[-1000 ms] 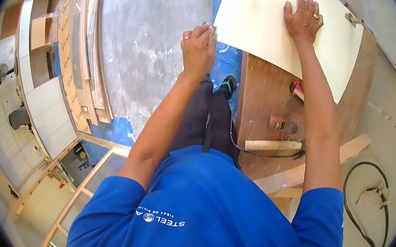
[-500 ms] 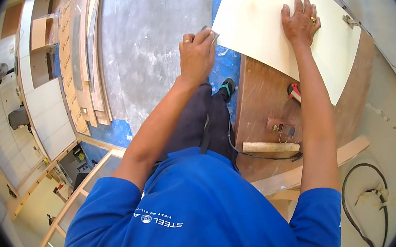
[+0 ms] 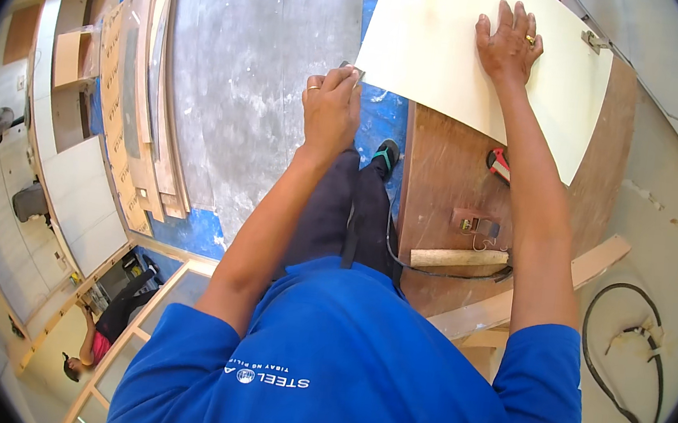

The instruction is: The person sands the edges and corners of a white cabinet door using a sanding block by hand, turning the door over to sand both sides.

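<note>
One pale panel [image 3: 431,44] partly overhangs the brown counter [image 3: 451,170], the grip of the left hand [image 3: 330,116] closed around a small grey piece [image 3: 358,72] at the panel's near-left corner, best kept flush, while the right hand [image 3: 507,56], spread open atop the panel, should press steadily.

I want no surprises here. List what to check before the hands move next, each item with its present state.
1. Right hand resting on the cream panel: ok.
2. Panel wholly over the brown worktop: not ok, left corner juts past its edge.
3. Small dark object gripped in the left hand: ok.
4. Metal fitting firmly fastened: cannot tell.
5. Black cable off the panel: ok.
</note>
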### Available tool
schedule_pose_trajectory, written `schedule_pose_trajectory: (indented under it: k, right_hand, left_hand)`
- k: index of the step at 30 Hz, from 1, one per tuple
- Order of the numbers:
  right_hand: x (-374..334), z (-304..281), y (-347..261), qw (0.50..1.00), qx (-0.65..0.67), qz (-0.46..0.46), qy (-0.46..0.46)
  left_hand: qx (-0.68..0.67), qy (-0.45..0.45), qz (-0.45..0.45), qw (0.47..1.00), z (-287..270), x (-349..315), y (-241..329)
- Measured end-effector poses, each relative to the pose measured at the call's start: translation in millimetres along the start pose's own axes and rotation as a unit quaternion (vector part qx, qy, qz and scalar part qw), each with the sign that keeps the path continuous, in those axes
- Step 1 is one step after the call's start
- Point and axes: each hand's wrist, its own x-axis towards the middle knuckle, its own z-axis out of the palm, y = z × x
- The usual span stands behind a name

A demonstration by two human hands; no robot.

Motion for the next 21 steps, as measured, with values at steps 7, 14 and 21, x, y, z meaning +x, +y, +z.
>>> schedule_pose_trajectory:
  k: [7,14,21]
  right_hand:
    - [-0.5,2.1,-0.3,1.000,0.001,0.003,-0.005]
    - [-1.6,1.9,-1.4,1.000,0.010,-0.007,0.011]
    - [-0.7,1.9,-0.3,1.000,0.002,-0.010,0.013]
  left_hand:
    - [-0.009,0.012,0.002,1.000,8.4,14.0,-8.5]
    - [-0.033,0.014,0.010,0.999,7.6,27.4,-14.2]
    - [0.003,0.018,0.025,1.000,4.4,26.3,-9.5]
